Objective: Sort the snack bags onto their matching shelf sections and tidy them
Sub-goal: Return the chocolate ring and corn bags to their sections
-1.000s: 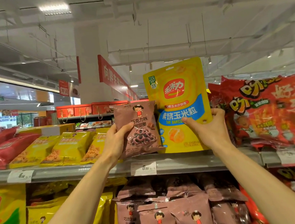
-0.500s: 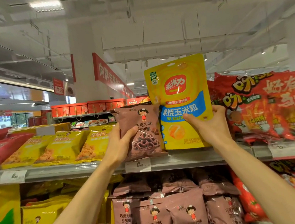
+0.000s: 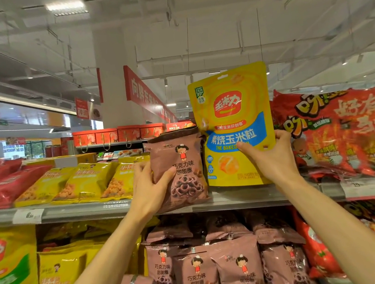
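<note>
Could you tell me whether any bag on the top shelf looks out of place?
Yes. The brown chocolate-ring bag in the left hand sits on the top shelf, yet its matching brown bags fill the shelf below.

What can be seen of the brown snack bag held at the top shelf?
The brown snack bag is a puffy, matte pillow pouch printed with a cartoon girl in red, Chinese text and chocolate rings. It stands upright at the top shelf's front edge, its crimped top slightly folded. The left hand grips its left side, thumb across the front. Its right edge overlaps the yellow pouch.
</note>
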Tool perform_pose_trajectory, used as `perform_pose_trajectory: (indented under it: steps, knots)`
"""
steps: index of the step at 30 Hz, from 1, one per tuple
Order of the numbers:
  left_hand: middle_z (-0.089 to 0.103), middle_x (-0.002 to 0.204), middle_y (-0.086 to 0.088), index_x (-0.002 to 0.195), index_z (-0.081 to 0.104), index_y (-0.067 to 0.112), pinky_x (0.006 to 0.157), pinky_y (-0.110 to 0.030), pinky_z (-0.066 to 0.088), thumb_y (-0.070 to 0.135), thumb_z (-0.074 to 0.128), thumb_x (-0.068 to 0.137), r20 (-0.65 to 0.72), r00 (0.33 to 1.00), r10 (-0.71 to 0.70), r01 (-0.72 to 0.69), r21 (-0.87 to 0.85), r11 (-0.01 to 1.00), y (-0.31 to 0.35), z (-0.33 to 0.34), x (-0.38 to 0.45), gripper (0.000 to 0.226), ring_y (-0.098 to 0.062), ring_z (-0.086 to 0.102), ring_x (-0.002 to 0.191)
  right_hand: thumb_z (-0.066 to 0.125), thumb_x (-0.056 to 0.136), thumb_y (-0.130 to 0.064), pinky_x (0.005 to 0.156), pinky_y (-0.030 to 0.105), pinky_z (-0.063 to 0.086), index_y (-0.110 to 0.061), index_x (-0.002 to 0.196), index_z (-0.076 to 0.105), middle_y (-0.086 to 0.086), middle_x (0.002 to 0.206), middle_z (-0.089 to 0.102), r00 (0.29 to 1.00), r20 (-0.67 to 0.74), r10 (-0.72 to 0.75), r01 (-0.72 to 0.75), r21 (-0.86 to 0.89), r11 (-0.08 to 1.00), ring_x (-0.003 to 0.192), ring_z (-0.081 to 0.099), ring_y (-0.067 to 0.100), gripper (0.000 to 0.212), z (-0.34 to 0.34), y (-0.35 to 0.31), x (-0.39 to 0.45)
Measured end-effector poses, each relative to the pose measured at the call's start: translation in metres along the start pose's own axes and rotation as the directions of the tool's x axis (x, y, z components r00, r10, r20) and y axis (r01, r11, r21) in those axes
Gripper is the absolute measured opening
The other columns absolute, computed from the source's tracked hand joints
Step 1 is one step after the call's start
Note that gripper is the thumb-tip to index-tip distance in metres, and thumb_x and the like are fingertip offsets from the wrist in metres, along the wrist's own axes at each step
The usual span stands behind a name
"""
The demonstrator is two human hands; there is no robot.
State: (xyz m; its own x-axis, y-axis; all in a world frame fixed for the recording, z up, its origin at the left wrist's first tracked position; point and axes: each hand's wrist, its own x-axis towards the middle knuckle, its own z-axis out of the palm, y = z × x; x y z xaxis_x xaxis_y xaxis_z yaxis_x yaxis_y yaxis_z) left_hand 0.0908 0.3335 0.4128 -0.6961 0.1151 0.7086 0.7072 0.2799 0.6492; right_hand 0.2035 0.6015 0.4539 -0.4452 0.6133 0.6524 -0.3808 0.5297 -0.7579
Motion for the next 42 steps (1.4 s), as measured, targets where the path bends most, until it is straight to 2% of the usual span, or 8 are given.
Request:
perform_pose_trajectory:
  steps: [4, 17, 23, 26, 31, 36, 39, 42]
  knots:
    - [0.074, 0.113, 0.004, 0.128, 0.062, 0.023, 0.092, -0.045, 0.06, 0.049, 0.072, 0.09, 0.013, 0.999, -0.03, 0.032, -0.156, 0.987, 0.007, 0.002, 0.0, 0.047, -0.013, 0.072, 0.102, 0.092, 0.07, -0.049, 0.075, 0.031, 0.043, -0.026, 0.12, 0.036, -0.019, 0.1, 0.052, 1.0, -0.005, -0.006, 0.006, 0.004, 1.0, 0.095, 0.059, 0.014, 0.079, -0.008, 0.0, 0.001]
    - [0.069, 0.106, 0.018, 0.13, 0.059, 0.017, 0.072, -0.008, 0.049, 0.045, 0.074, 0.092, -0.118, 0.993, 0.021, -0.039, -0.158, 0.987, 0.043, 0.047, 0.006, 0.05, 0.012, 0.066, 0.089, 0.093, 0.071, -0.047, 0.063, 0.015, 0.04, -0.025, 0.122, 0.039, -0.022, 0.103, 0.054, 1.0, -0.022, 0.003, -0.003, -0.006, 1.0, 0.089, 0.053, -0.01, 0.077, -0.071, 0.012, 0.004]
    - [0.069, 0.124, 0.001, 0.134, 0.053, 0.02, 0.103, -0.047, 0.054, 0.052, 0.072, 0.091, -0.157, 0.987, 0.034, -0.052, -0.113, 0.992, 0.06, 0.079, 0.018, 0.056, -0.019, 0.067, 0.114, 0.093, 0.068, -0.051, 0.073, 0.028, 0.051, -0.021, 0.124, 0.044, -0.008, 0.114, 0.063, 0.999, -0.025, 0.038, -0.039, -0.032, 0.999, 0.097, 0.065, 0.009, 0.081, -0.098, 0.022, 0.003]
    - [0.068, 0.124, 0.001, 0.137, 0.051, 0.018, 0.1, -0.042, 0.054, 0.054, 0.074, 0.088, -0.122, 0.99, 0.075, -0.077, -0.016, 0.997, 0.059, 0.094, 0.017, 0.065, -0.024, 0.067, 0.115, 0.094, 0.067, -0.05, 0.09, 0.042, 0.058, -0.019, 0.128, 0.046, -0.001, 0.122, 0.065, 0.997, -0.035, 0.068, -0.068, 0.003, 0.998, 0.108, 0.067, 0.019, 0.083, -0.108, 0.029, 0.002]
    - [0.071, 0.122, -0.011, 0.149, 0.04, 0.013, 0.092, -0.047, 0.056, 0.062, 0.066, 0.091, -0.086, 0.986, 0.143, -0.116, 0.261, 0.958, 0.057, 0.104, 0.018, 0.081, -0.033, 0.067, 0.112, 0.093, 0.066, -0.054, 0.067, 0.022, 0.046, -0.026, 0.123, 0.041, -0.019, 0.109, 0.057, 0.997, -0.038, 0.072, -0.071, 0.011, 0.997, 0.097, 0.059, -0.001, 0.082, -0.116, 0.038, 0.002]
    - [0.063, 0.127, -0.019, 0.159, 0.025, 0.002, 0.087, -0.05, 0.052, 0.061, 0.04, 0.103, 0.033, 0.989, 0.146, -0.139, 0.566, 0.813, 0.071, 0.11, 0.02, 0.082, -0.038, 0.056, 0.12, 0.093, 0.066, -0.054, 0.067, 0.022, 0.048, -0.023, 0.127, 0.043, -0.013, 0.112, 0.063, 0.996, -0.02, 0.082, -0.081, 0.025, 0.996, 0.096, 0.064, 0.002, 0.084, -0.114, 0.04, 0.005]
    - [0.046, 0.139, -0.021, 0.161, 0.02, 0.01, 0.082, -0.053, 0.055, 0.059, 0.056, 0.098, -0.062, 0.985, 0.162, -0.116, 0.46, 0.88, 0.073, 0.104, 0.014, 0.088, -0.042, 0.058, 0.116, 0.095, 0.065, -0.05, 0.065, 0.021, 0.047, -0.024, 0.124, 0.043, -0.014, 0.109, 0.062, 0.997, -0.029, 0.075, -0.073, 0.044, 0.996, 0.094, 0.063, 0.0, 0.083, -0.111, 0.042, 0.005]
    - [0.045, 0.133, -0.016, 0.147, 0.042, 0.018, 0.08, -0.053, 0.058, 0.046, 0.068, 0.096, -0.117, 0.922, 0.37, -0.296, 0.404, 0.866, 0.056, 0.094, 0.004, 0.064, -0.037, 0.057, 0.111, 0.094, 0.065, -0.05, 0.064, 0.018, 0.046, -0.024, 0.125, 0.042, -0.018, 0.106, 0.059, 0.996, -0.03, 0.079, -0.077, 0.065, 0.995, 0.09, 0.061, -0.004, 0.084, -0.109, 0.044, 0.004]
